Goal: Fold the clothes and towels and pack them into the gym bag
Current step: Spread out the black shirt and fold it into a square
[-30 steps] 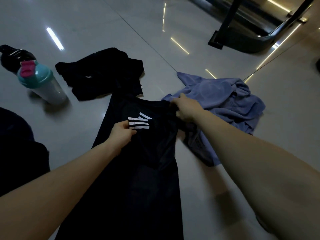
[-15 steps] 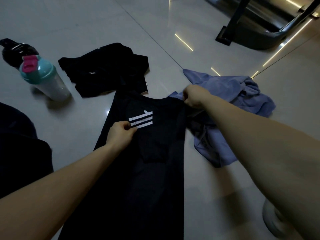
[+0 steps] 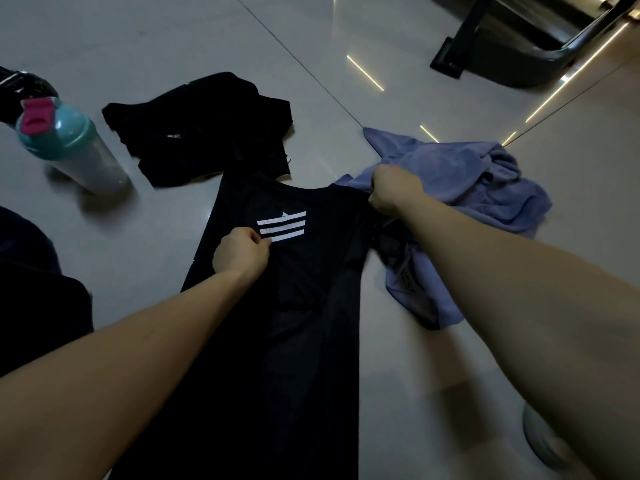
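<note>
Far left, a dark bulk (image 3: 34,289) sits at the frame's edge, and I can't tell what it is. Beside it a bottle (image 3: 65,143) with a teal lid and pink cap stands upright on the floor (image 3: 138,29). Moving right, a crumpled black garment (image 3: 204,129) lies in a heap. Just in front of it, centre stage, is the shirt (image 3: 294,323), black, spread long on the floor, with three white stripes near the collar. The left hand (image 3: 240,251) pinches the fabric right beside those stripes and the right hand (image 3: 393,192) grips the shirt's right shoulder — hands apart, each clamped on the shirt. Beyond the right hand a blue towel (image 3: 467,178) lies bunched, touching the shirt's edge. Top right, a dark machine frame (image 3: 502,60) stands on the floor; bottom right, a pale round object (image 3: 540,441) pokes out past the forearm.
</note>
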Available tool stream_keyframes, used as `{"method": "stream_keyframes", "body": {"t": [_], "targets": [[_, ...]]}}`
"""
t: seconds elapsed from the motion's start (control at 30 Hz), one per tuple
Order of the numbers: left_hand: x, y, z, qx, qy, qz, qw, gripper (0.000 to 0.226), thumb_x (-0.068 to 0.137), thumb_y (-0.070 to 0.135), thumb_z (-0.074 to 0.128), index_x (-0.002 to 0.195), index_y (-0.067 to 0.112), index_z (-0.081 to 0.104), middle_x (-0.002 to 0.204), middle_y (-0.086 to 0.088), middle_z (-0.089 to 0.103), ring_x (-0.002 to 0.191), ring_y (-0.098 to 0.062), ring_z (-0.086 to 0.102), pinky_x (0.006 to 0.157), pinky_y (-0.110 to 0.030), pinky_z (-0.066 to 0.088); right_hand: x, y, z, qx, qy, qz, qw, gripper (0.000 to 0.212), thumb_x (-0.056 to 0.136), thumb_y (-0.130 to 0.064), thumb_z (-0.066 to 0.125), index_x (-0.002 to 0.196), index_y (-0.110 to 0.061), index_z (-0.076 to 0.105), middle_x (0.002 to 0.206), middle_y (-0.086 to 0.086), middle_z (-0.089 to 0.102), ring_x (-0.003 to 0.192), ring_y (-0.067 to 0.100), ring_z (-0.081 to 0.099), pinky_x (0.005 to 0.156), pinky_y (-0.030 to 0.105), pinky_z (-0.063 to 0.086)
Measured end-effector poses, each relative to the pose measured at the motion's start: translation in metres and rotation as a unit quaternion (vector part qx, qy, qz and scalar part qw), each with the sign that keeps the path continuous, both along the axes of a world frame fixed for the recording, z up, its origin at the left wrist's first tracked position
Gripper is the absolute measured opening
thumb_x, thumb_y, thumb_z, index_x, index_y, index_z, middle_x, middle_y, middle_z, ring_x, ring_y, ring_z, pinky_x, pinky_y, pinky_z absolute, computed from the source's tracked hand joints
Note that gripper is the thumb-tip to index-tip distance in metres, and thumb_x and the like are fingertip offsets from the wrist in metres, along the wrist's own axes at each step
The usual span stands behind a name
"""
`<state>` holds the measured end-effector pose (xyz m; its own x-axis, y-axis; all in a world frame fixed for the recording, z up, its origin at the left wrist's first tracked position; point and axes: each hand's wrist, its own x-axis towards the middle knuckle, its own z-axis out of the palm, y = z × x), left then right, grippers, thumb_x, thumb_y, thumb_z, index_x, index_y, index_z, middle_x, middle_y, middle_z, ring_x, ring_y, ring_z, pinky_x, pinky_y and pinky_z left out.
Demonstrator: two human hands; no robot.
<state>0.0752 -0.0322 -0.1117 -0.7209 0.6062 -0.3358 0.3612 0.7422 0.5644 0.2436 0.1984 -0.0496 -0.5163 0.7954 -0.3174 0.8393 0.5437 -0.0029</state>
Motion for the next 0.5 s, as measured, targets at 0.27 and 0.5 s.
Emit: {"method": "stream_keyframes", "body": {"t": [0.27,0.5], "targets": [[0.004,0.003,0.002,-0.008,0.018,0.003,1.0,0.024,0.089,0.043,0.066,0.083,0.021,0.061,0.084,0.0,0.067,0.08,-0.024,0.064,0.073,-0.035,0.05,0.007,-0.012,-0.004,0.031,0.048,-0.002,0.998,0.013,0.091,-0.011,0.053,0.104,-0.009,0.052,0.1,0.014,0.063,0.087,0.034,0.059,0.07,0.036,0.038],[0.07,-0.064,0.023,0.008,-0.108,-0.117,0.987,0.03,0.089,0.045,0.071,0.073,0.02,0.068,0.068,0.003,0.07,0.065,-0.016,0.068,0.067,-0.035,0.058,0.065,-0.11,-0.009,-0.006,0.117,0.057,0.991,0.009,0.089,-0.016,0.055,0.095,-0.011,0.052,0.085,0.01,0.058,0.077,0.036,0.055,0.061,0.042,0.043]]}}
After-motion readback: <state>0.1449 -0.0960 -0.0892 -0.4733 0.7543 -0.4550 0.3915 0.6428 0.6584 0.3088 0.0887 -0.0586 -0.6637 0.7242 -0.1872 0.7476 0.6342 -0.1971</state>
